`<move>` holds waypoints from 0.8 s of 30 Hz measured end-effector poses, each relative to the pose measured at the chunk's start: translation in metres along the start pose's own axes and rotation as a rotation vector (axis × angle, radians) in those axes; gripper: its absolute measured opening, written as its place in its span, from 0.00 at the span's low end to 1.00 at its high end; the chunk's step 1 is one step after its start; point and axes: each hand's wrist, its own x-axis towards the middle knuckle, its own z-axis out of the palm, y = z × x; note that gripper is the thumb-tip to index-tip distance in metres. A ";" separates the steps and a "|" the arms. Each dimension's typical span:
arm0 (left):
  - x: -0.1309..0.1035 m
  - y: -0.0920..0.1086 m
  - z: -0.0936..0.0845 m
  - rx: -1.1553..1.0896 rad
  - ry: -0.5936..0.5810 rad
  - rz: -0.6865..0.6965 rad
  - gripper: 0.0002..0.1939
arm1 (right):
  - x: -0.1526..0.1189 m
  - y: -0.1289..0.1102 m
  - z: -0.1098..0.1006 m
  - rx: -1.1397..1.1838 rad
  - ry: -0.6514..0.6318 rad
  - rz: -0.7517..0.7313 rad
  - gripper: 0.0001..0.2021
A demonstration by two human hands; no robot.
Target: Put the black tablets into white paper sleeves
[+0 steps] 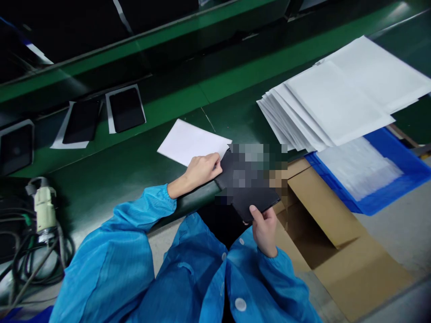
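Observation:
A thin black flat panel (pixel 254 202) is tilted over the bench's front edge, its upper part blurred by pixel blocks. My right hand (pixel 264 229) grips its lower edge, thumb on top and fingers underneath. At the panel's upper left corner, my left hand (pixel 205 170) is closed, its fingertips pinching the edge. Just behind that hand lies a white sheet (pixel 191 141) on the green bench.
White flat sheets or envelopes (pixel 336 98) are stacked at right. Below them are a blue bin (pixel 415 163) with clear plastic bags and an open cardboard box (pixel 357 269). Black panels (pixel 127 109) lie on white sheets at left, near a corded tool (pixel 45 208).

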 end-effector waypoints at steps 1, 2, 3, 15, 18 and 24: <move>-0.001 0.002 -0.002 0.013 -0.009 0.009 0.05 | -0.001 0.000 0.001 -0.006 -0.028 0.007 0.19; -0.003 0.004 -0.003 0.020 -0.023 0.027 0.06 | -0.003 -0.001 0.003 -0.011 -0.060 0.019 0.19; -0.005 0.008 -0.005 0.020 -0.045 0.055 0.07 | -0.003 -0.002 0.005 -0.014 -0.091 0.036 0.20; -0.034 0.045 -0.033 -0.265 -0.317 0.325 0.07 | -0.009 -0.014 0.028 0.027 -0.543 0.116 0.27; -0.035 0.047 -0.034 -0.363 -0.321 0.361 0.07 | -0.001 -0.005 0.021 -0.054 -0.451 0.083 0.23; -0.046 0.057 -0.013 -0.394 -0.342 0.532 0.09 | 0.015 0.025 0.021 -0.169 -0.120 -0.045 0.16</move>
